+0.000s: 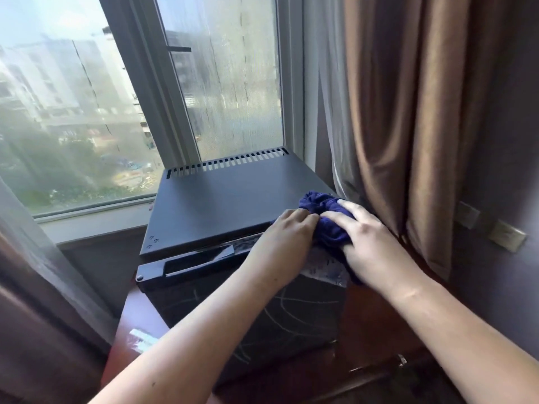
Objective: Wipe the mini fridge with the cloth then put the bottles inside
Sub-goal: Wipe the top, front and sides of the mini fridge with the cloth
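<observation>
- Hands: two, both bare, forearms reaching in from the lower edge and meeting at the right front corner of the fridge top.
- Right hand [366,240]: palm down, fingers spread and bent over the bunched cloth, clamped on it; wrist angled in from the right.
- Left hand [287,233]: knuckles up on the front lip of the top, fingers curled into the cloth's left edge, gripping it.
- Window [73,112]: one, behind the fridge.
- Curtain [408,112]: one brown drape hanging at right, just beside the fridge's right edge.
- Mini fridge [227,199]: one, black, door closed, one row of vent slots along the back of its top; stands on the table.
- Table [376,325]: one, reddish-brown wood, showing to either side of the fridge.
- Cloth [326,225]: one, dark blue, bunched on the right front corner of the fridge top, spilling a little over the front edge.
- Wall plates [507,234]: two, on the right wall.
</observation>
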### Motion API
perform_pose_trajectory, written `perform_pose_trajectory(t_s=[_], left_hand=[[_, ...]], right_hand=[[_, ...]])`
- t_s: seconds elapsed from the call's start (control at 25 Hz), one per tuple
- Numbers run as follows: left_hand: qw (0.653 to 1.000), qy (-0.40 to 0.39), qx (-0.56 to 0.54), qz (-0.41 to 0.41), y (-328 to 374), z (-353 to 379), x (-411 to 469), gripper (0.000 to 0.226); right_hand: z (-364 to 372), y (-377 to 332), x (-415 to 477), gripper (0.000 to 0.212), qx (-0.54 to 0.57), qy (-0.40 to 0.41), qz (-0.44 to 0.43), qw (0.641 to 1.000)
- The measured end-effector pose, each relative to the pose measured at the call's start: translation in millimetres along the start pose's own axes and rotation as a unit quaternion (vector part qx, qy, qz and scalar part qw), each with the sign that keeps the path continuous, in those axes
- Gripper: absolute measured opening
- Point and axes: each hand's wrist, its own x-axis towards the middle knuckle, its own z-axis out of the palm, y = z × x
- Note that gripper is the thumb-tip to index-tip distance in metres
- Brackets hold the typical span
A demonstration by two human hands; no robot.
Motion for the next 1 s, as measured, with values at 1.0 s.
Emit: perform_pose_trajectory(t_s=[1.0], left_hand=[[0.938, 0.155, -0.029, -0.309, -56.3, 27.5, -228.7, 0.069]], right_hand=[[164.6, -110.7, -74.8, 0.039, 0.066, 0.067, -0.221, 0.971]])
